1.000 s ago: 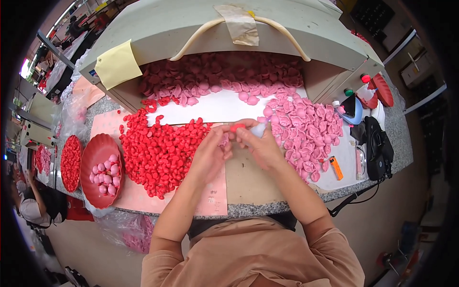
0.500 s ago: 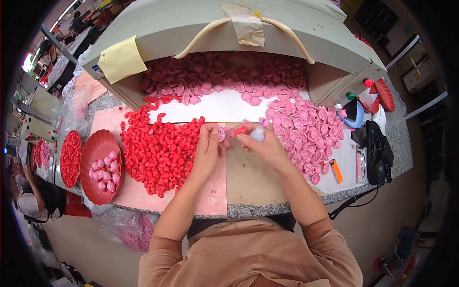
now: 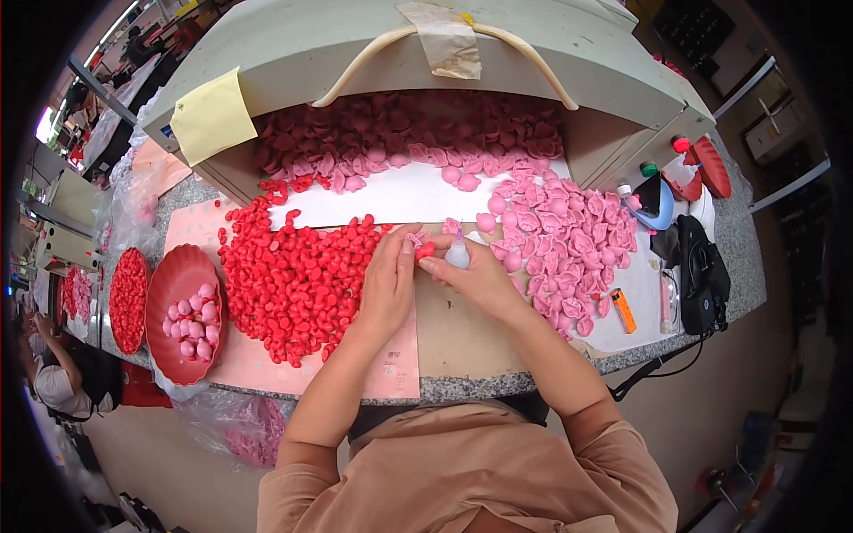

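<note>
Over the middle of the bench, my left hand (image 3: pixel 388 277) is closed, pinching a small pink petal-shaped piece (image 3: pixel 414 238) at its fingertips. Close against it, my right hand (image 3: pixel 480 282) holds a small translucent squeeze bottle (image 3: pixel 458 256) with a purple tip, pointing up. A small red bean-shaped piece (image 3: pixel 425 251) sits at the right thumb and fingertips, touching or almost touching the pink piece; the fingers partly hide where they meet. Left of my hands spreads a heap of similar red pieces (image 3: pixel 298 284). To the right lies a heap of pink petal-shaped pieces (image 3: pixel 560 240).
A grey hood (image 3: pixel 302 62) arches over more pink pieces at the back. On the left stand a red dish (image 3: pixel 169 355) with pink balls and a bowl of red pieces (image 3: pixel 130 302). An orange lighter (image 3: pixel 623 311) and black bag (image 3: pixel 697 266) lie right. Another person (image 3: pixel 67 364) sits far left.
My hands have come together, and the red piece has moved left to the pink piece. The squeeze bottle has shifted left and now stands more upright in my right hand.
</note>
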`<state>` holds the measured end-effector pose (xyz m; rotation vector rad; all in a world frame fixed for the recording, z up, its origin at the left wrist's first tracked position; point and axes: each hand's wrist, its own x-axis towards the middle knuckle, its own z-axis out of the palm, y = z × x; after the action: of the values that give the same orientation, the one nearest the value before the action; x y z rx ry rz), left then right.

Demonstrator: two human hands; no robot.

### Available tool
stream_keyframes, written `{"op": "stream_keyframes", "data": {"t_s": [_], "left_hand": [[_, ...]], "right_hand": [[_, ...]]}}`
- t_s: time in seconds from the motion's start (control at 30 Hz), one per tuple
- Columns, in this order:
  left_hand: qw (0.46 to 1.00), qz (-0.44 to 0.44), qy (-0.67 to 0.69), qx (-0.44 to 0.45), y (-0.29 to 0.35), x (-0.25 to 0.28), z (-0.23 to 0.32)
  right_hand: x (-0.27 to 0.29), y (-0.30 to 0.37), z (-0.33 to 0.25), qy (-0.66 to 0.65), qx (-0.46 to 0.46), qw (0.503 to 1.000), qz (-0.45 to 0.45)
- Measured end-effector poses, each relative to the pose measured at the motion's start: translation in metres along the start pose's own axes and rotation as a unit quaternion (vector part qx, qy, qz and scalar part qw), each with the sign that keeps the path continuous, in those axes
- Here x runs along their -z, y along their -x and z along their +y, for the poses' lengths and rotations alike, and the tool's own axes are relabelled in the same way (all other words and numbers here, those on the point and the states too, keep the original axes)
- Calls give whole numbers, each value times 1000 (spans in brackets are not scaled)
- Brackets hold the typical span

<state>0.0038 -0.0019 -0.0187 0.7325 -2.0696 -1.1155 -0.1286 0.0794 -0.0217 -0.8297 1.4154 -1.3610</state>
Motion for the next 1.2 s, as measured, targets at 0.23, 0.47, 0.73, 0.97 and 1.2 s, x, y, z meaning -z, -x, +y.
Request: {"op": "stream_keyframes", "data": {"t_s": [0.23, 0.47, 0.73, 0.97, 1.2], "left_hand": [[998, -22, 49, 10, 0, 0, 3], [997, -38, 70, 11, 1, 0, -2], [991, -46, 126, 31, 4, 3, 5], [991, -54, 119, 40, 4, 8, 10], [973, -78, 200, 82, 5, 8, 11]], "right_hand": [[9, -5, 5, 34, 19, 999, -15], [9, -3, -5, 6, -6, 999, -37], [9, 1, -13, -24, -19, 998, -62], [4, 4, -12, -32, -11, 999, -38], [4, 3, -6, -98, -10, 994, -47]]}}
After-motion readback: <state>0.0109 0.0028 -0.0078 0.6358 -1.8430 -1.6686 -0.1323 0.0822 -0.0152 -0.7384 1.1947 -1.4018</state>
